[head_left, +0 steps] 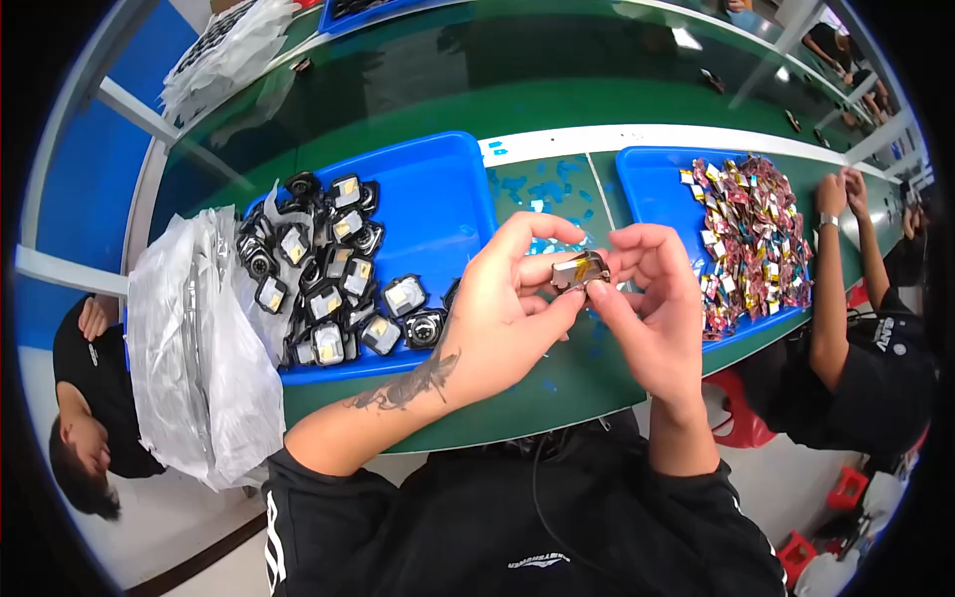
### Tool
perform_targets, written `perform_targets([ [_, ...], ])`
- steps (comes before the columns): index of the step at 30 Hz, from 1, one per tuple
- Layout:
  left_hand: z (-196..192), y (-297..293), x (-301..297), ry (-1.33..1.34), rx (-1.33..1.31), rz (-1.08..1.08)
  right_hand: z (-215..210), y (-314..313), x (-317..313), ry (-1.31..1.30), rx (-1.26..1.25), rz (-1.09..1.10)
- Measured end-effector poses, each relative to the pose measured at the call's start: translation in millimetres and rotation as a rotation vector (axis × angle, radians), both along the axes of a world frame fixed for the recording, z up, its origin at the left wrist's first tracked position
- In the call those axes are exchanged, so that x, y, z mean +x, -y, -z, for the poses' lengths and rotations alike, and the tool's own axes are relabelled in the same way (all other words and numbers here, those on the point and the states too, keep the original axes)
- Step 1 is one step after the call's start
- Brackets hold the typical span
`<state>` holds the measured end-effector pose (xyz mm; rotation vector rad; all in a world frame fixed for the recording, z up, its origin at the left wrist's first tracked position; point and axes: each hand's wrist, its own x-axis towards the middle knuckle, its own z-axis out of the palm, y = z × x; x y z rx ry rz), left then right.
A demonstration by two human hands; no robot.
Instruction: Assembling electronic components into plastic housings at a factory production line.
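Above the green worktop, my left hand [510, 313] pinches a small black housing with a silvery, amber-marked part [579, 272] between thumb and fingers. My right hand [657, 316] grips the same piece from the other side, thumb and fingertips at its right edge. Fingertips cover some of the piece, so its exact kind is not plain. To the left, a blue tray [435, 164] holds many similar black housings [325, 298], several with pale rectangular parts. On the right, another blue tray [649, 194] carries a heap of small reddish parts [751, 239] with white and yellow bits.
Small blue film scraps [542, 189] litter the worktop beyond my hands. Crumpled white plastic sheeting [194, 338] hangs over the left tray's outer side. A white strip [567, 139] runs behind the trays. Co-workers sit at left and right; one person's arms [834, 289] reach beside the right tray.
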<state>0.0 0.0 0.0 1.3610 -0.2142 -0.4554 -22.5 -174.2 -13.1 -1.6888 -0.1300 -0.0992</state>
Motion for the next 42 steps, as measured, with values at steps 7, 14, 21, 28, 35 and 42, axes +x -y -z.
perform_targets([
  [7,-25.8,-26.3,28.5,0.593,0.452,-0.002,-11.6,5.7,50.4,0.013,0.054,-0.103],
  [14,-12.5,-104.1,47.4,0.638,1.655,0.317,24.4,10.6,247.1,-0.218,-0.301,0.061],
  [21,0.7,-88.9,46.7,0.72,1.525,0.395,45.1,23.9,260.2,-0.091,-0.782,0.201],
  [28,13.5,-96.0,64.9,0.881,1.162,0.088,-8.2,-32.2,124.9,-0.044,-0.463,-0.269],
  [35,-10.6,-42.0,56.1,0.576,0.521,0.075,3.4,-19.3,42.5,-0.119,-0.073,-0.233],
  [42,20.5,-4.1,21.6,0.225,-0.089,0.033,8.2,-17.4,8.6,-0.121,0.662,0.063],
])
